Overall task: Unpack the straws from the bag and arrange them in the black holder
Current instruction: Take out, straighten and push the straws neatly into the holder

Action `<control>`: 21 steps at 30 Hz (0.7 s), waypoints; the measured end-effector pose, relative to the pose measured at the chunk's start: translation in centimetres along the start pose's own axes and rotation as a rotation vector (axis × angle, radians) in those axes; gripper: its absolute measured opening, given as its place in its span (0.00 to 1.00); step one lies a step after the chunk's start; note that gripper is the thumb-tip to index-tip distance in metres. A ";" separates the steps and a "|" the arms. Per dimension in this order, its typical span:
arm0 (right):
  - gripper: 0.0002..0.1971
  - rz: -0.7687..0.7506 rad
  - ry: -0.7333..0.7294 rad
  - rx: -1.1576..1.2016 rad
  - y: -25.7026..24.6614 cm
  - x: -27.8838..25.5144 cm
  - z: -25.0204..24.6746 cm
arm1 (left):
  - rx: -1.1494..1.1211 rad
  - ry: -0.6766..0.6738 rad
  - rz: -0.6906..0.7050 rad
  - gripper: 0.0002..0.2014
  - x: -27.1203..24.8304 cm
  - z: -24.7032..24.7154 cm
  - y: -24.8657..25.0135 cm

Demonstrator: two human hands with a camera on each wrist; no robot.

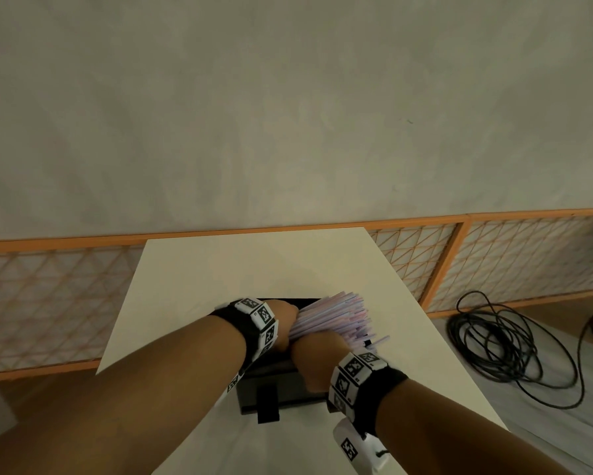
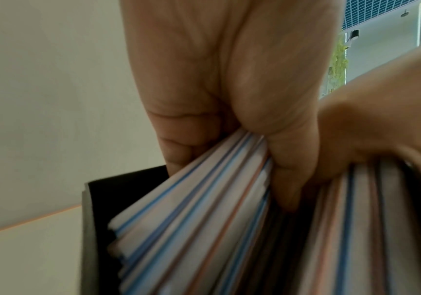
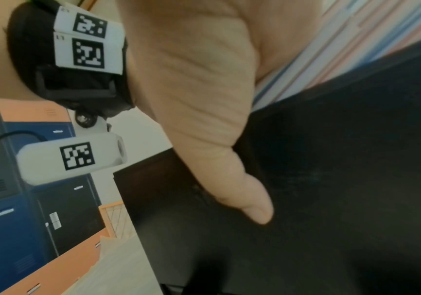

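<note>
Head view: a bundle of thin striped plastic straws (image 1: 332, 320), white with blue and pink-orange lines, sits at an angle over the open top of the black rectangular box-shaped holder (image 1: 274, 389). The holder stands on the white rectangular tabletop (image 1: 219, 269), near its front half. Far ends of the straws fan out up and to the right, past the holder's right side; a few stick out separately there.

Left hand (image 1: 283, 323): fingers curled round the near part of the bundle, grasping it. In the left wrist view the thumb (image 2: 287, 159) presses down among the straws and the curled fingers (image 2: 179, 147) wrap them from the other side, just above the holder's rim.

Right hand (image 1: 317, 358): lies against the straws from the near right side, touching the left hand. In the right wrist view the palm is against the straws and one finger (image 3: 252, 203) points down along the holder's dark wall. Whether the remaining fingers close round the bundle cannot be told.

Both wrists carry black bands with white square-coded marker tags (image 1: 262, 318).

Floor, right of the tabletop: a coiled black cable (image 1: 507, 351). Behind: an orange-framed lattice panel (image 1: 493, 258) along a plain grey wall.
</note>
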State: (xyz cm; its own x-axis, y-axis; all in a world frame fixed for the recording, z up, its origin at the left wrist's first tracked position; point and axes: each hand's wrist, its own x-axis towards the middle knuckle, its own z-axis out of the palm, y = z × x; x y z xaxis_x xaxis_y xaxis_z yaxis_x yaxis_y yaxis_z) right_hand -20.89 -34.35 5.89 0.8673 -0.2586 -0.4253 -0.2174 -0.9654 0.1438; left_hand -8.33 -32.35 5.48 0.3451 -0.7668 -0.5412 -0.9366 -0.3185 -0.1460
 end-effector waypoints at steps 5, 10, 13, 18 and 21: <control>0.23 -0.031 0.143 0.107 0.9 -0.2 0.8 | -0.086 0.052 0.092 0.19 -0.2 -0.1 -0.6; 0.29 -0.047 0.278 0.131 0.6 -0.3 1.5 | -0.120 0.064 0.087 0.22 -0.5 0.1 -0.7; 0.29 -0.052 0.284 0.125 0.1 -0.4 1.6 | -0.105 0.069 0.092 0.24 0.4 0.8 -1.0; 0.20 -0.106 0.229 -0.049 -0.5 -1.2 1.2 | -0.097 0.155 0.075 0.09 -0.3 0.9 -1.2; 0.13 -0.081 0.286 -0.054 -1.3 -2.2 1.1 | -0.107 0.169 0.109 0.11 0.4 1.3 -1.3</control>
State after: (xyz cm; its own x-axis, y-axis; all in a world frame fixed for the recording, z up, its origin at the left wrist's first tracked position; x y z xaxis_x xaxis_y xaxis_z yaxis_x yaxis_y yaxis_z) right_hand -23.04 -32.60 5.66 0.9735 -0.1542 -0.1691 -0.1253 -0.9775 0.1699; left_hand -7.07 -31.52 4.42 0.2563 -0.8794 -0.4011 -0.9601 -0.2796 -0.0005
